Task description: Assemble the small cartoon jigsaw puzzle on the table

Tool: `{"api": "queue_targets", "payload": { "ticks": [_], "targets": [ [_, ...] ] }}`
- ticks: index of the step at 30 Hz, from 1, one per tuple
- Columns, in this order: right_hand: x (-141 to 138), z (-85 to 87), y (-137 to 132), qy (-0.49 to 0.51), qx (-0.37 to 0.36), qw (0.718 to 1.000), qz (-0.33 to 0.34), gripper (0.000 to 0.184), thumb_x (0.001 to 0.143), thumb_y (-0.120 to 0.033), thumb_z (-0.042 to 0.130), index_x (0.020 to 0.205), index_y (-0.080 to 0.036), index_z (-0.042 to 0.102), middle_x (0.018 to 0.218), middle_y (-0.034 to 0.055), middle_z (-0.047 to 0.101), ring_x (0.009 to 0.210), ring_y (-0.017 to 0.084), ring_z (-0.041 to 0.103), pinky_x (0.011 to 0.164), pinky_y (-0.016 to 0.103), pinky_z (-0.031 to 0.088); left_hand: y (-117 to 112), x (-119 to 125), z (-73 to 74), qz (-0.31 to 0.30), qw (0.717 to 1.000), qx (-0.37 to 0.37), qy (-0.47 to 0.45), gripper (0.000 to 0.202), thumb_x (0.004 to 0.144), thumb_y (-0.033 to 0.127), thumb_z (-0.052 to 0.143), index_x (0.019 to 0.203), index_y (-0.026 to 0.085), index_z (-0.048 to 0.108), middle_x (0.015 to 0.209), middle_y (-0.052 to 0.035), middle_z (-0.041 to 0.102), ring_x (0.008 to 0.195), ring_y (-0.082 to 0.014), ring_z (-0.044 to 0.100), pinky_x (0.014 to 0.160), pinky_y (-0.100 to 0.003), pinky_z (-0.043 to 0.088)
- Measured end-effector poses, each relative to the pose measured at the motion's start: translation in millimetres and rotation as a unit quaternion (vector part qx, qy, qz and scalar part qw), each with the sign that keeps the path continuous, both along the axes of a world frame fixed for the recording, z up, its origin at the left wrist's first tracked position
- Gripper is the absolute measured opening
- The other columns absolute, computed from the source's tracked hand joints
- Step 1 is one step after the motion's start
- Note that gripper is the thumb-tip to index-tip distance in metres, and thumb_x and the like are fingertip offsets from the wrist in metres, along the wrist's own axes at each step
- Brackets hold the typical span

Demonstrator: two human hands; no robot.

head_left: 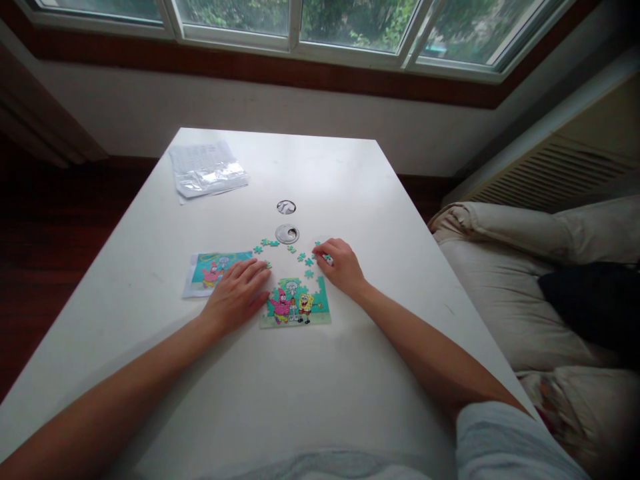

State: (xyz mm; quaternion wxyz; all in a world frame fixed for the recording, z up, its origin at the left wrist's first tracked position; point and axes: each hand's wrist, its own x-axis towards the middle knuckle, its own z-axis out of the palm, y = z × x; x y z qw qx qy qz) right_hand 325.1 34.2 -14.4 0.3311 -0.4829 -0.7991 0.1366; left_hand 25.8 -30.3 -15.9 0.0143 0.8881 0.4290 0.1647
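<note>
The partly assembled puzzle [296, 310] lies flat on the white bench [320, 380] in front of me, between my two hands; its lower part shows three cartoon figures, while its upper edge is ragged, with a gap toward the upper right. My left hand [237, 290] rests palm down with its fingers stretched out, hiding the right part of the picture sheet [204, 272] and reaching the puzzle's left edge, so I can't make out that edge fully. My right hand [341, 263] is bent over some of the loose pieces [309, 274] above the puzzle's upper right, fingertips drawn together; my fingers cover what is under them, and I cannot tell whether they grip a piece. More teal pieces curve round to my left fingertips, too small for me to read any print. Just beyond them is a round metal fitting [287, 234], with a round opening [287, 207] behind it, its contents unclear. Toward the far left corner lies a clear plastic bag [210, 177], its glare blurring the paper inside. At my right, a pale sofa [480, 300] runs out of view, carrying a dark item [595, 303] whose shape I can't identify.
</note>
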Motion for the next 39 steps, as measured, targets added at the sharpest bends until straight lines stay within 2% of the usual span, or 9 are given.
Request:
{"api": "queue_targets", "payload": {
  "ticks": [3, 9, 13, 23, 31, 34, 39],
  "targets": [
    [0.6, -0.6, 0.4, -0.033, 0.009, 0.999, -0.014, 0.01, 0.092, -0.018, 0.063, 0.094, -0.024, 0.072, 0.093, 0.0053, 0.07, 0.095, 0.025, 0.06, 0.09, 0.041, 0.043, -1.7, 2.9, 2.9, -0.023, 1.0, -0.004, -0.018, 0.038, 0.102, 0.03, 0.055, 0.138, 0.019, 0.057, 0.145, -0.0137, 0.059, 0.139, -0.0331, 0.049, 0.115, -0.057, 0.044],
    [2.7, -3.4, 2.8, -0.059, 0.006, 0.998, -0.023, 0.012, 0.093, -0.017, 0.063, 0.096, -0.023, 0.072, 0.096, 0.0059, 0.07, 0.096, 0.025, 0.058, 0.089, 0.041, 0.042, -8.6, 10.1, 11.0, -0.14, 0.989, -0.036, -0.021, 0.042, 0.102, 0.033, 0.057, 0.141, 0.021, 0.056, 0.151, -0.0125, 0.055, 0.143, -0.0316, 0.047, 0.118, -0.054, 0.043],
    [4.3, -5.8, 4.4, -0.071, 0.002, 0.997, -0.015, 0.016, 0.093, -0.014, 0.061, 0.098, -0.024, 0.073, 0.099, 0.0065, 0.07, 0.099, 0.026, 0.058, 0.089, 0.041, 0.042, -10.1, 11.7, 11.0, -0.175, 0.983, -0.05, -0.016, 0.046, 0.101, 0.037, 0.058, 0.145, 0.023, 0.054, 0.153, -0.0121, 0.054, 0.144, -0.0322, 0.047, 0.12, -0.055, 0.041],
    [9.2, -9.2, 8.5, -0.075, 0.008, 0.997, -0.022, 0.022, 0.093, -0.011, 0.059, 0.101, -0.025, 0.074, 0.101, 0.0064, 0.069, 0.101, 0.026, 0.058, 0.09, 0.041, 0.042, -8.8, 11.3, 8.6, -0.183, 0.981, -0.059, -0.004, 0.043, 0.103, 0.038, 0.055, 0.144, 0.023, 0.055, 0.151, -0.011, 0.056, 0.141, -0.0314, 0.048, 0.12, -0.054, 0.04],
    [32.0, -13.8, 28.4, -0.05, 0.015, 0.994, -0.092, 0.02, 0.091, -0.012, 0.058, 0.096, -0.023, 0.075, 0.098, 0.0073, 0.069, 0.1, 0.027, 0.058, 0.092, 0.042, 0.043, -8.1, 10.3, 7.6, -0.185, 0.981, -0.056, -0.014, 0.043, 0.103, 0.035, 0.054, 0.144, 0.024, 0.055, 0.15, -0.0107, 0.057, 0.14, -0.0301, 0.049, 0.121, -0.053, 0.04],
    [29.3, -10.7, 25.0, -0.057, 0.018, 0.996, -0.068, 0.017, 0.091, -0.015, 0.06, 0.095, -0.024, 0.074, 0.097, 0.0068, 0.069, 0.099, 0.026, 0.058, 0.091, 0.041, 0.042, -8.0, 10.4, 8.8, -0.182, 0.982, -0.054, -0.017, 0.042, 0.103, 0.034, 0.054, 0.144, 0.024, 0.055, 0.149, -0.0106, 0.058, 0.14, -0.0299, 0.05, 0.12, -0.053, 0.041],
    [15.2, -1.1, 10.0, -0.107, 0.015, 0.994, 0.011, 0.01, 0.096, -0.027, 0.062, 0.092, -0.024, 0.072, 0.094, 0.0065, 0.066, 0.096, 0.025, 0.055, 0.091, 0.041, 0.041, -8.4, 11.8, 10.7, -0.183, 0.981, -0.054, -0.028, 0.041, 0.103, 0.032, 0.054, 0.143, 0.024, 0.056, 0.147, -0.0106, 0.06, 0.139, -0.0295, 0.052, 0.119, -0.053, 0.042]
  ]
}}
